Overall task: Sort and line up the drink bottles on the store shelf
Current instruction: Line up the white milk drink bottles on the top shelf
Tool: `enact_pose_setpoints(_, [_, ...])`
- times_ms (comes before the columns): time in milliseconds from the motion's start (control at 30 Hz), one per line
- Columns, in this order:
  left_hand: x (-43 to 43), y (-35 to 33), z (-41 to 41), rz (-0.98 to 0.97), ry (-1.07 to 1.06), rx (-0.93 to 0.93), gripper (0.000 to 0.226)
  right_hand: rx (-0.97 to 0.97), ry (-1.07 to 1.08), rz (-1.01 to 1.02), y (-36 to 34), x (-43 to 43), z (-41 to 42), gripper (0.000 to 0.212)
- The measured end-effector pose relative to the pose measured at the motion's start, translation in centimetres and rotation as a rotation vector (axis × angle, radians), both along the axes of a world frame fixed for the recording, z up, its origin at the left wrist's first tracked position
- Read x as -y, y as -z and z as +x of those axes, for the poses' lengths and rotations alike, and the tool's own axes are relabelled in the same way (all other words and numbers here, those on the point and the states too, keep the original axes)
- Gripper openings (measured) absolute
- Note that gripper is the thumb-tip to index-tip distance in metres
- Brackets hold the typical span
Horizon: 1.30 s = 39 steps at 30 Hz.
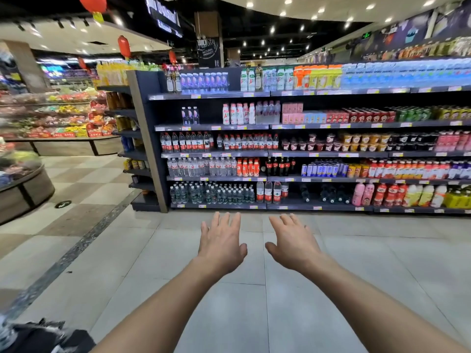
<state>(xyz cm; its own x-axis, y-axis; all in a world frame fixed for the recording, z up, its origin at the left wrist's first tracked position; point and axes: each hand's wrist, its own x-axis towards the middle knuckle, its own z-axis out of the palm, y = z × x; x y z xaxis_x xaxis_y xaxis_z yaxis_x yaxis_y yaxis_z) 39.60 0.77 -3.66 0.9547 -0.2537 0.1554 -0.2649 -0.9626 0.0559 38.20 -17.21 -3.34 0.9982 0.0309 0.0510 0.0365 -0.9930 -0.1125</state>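
Both the left hand and the right hand reach forward at lower centre, fingers spread apart and empty, with the bottle-filled shelf beyond.

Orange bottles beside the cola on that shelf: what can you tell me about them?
About four orange bottles with pale tops and white label patches, plastic by the look, stand upright in a tight row on the second shelf from the bottom. On their left are clear water bottles, on their right dark cola bottles. The left hand and right hand are open, well short of them.
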Motion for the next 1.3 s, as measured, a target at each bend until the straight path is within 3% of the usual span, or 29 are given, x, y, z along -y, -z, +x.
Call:
enact_pose_setpoints(167, [0.1, 0.9, 6.8, -0.011, 0.008, -0.004, 0.076, 0.010, -0.017, -0.006, 0.8, -0.7, 7.5, 0.074])
enact_pose_setpoints(767, [-6.1, 0.2, 38.8, -0.069, 0.092, 0.026, 0.074, 0.078, 0.092, -0.002, 1.0, -6.5, 37.3, 0.065])
enact_pose_setpoints(1300, [4.1, 0.1, 70.3, -0.075, 0.122, -0.026, 0.077, 0.081, 0.092, 0.008, 0.1, 3.8, 69.7, 0.069])
